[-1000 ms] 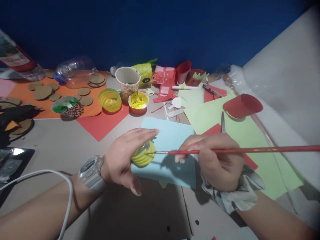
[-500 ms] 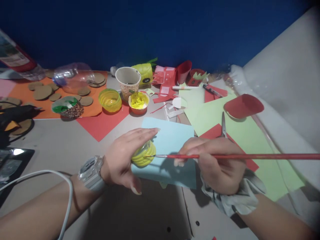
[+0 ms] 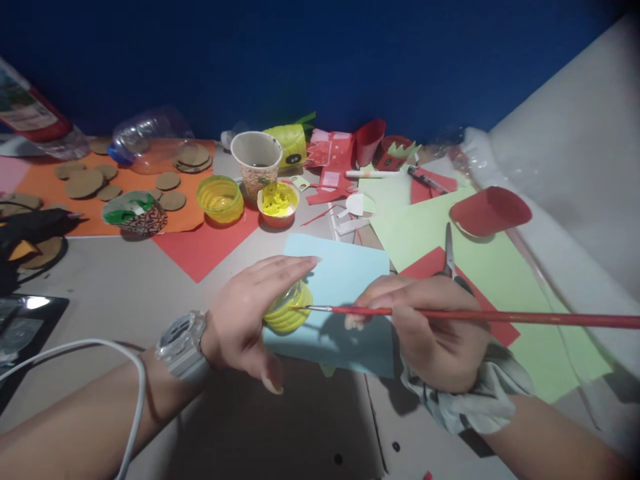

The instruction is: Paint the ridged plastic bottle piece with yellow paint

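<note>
A ribbed clear plastic cup [image 3: 290,317], coated yellow on its side, rests on a light blue sheet of paper [image 3: 345,267]. My left hand [image 3: 250,310] curves round it from the left, fingers over its far side and thumb spread toward me; the palm hides part of it. Pinched in my right hand [image 3: 430,327] is a paintbrush [image 3: 530,319] with a long red handle, held nearly level. Its bristles touch the yellow side of the cup. Yellow paint fills a small cut cup [image 3: 279,203] behind, beside a taller paper cup [image 3: 257,163].
A second yellow-tinted plastic cup [image 3: 220,200] and a cut cup with green paint [image 3: 135,213] stand to the left. Scissors [image 3: 450,250] lie by my right hand. Cardboard discs [image 3: 85,183], a clear bottle [image 3: 153,140] and a glue gun [image 3: 35,230] occupy the left side.
The brush tip has shifted very slightly on the cup's side, and the handle's far end has dipped a little. My left hand and the cup stay almost where they were.
</note>
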`<state>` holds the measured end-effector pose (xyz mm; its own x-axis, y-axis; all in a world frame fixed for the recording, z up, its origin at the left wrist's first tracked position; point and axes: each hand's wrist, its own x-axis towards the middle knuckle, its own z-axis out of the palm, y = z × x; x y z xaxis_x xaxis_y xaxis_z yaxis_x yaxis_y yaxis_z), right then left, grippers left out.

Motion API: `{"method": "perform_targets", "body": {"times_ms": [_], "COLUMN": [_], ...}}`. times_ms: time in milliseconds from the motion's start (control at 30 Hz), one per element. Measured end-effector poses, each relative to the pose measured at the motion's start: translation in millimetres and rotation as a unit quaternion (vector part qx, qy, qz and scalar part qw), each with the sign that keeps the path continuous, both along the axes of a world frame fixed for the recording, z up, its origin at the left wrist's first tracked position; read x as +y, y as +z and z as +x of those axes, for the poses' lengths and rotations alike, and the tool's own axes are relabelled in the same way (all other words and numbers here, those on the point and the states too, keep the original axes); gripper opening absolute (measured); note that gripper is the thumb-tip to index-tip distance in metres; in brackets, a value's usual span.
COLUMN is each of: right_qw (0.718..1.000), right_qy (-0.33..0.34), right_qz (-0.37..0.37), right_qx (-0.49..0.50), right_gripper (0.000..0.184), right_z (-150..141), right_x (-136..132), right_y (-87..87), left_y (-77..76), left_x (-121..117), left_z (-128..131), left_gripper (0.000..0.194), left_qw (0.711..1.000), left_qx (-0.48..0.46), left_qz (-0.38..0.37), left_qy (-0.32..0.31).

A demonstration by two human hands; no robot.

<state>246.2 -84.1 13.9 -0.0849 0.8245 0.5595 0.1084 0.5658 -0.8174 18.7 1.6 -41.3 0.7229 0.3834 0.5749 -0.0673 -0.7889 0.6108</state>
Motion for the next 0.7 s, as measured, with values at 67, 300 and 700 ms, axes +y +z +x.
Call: {"method": "perform_targets", "body": {"times_ms": [67,300,700], "right_qw": [1.000,0.995,0.989], "right_qy": [-0.026,-0.061,-0.083], "right_qz": [-0.008,-0.033,-0.079], "right_qx": [0.000,0.070,0.089], "right_gripper": [0.016,0.014,0.011], "right_z": [-0.4,-2.0,0.5], "right_x": [-1.1,-3.8,-3.6], "right_y": [-2.2,-6.0,-11.0], "left_y": [-0.2,-1.6,-0.3], "left_x": [-0.1,-0.1,-0.6], "left_z": [0.3,0.4,1.7], "left_gripper": [0.110,0.114,0.116], "left_qw": [1.000,1.000,0.999], "left_qx": [-0.001,-0.006,-0.014], "left_qz": [0.004,0.014,0.035], "left_qy": [0.001,0.004,0.009]}}
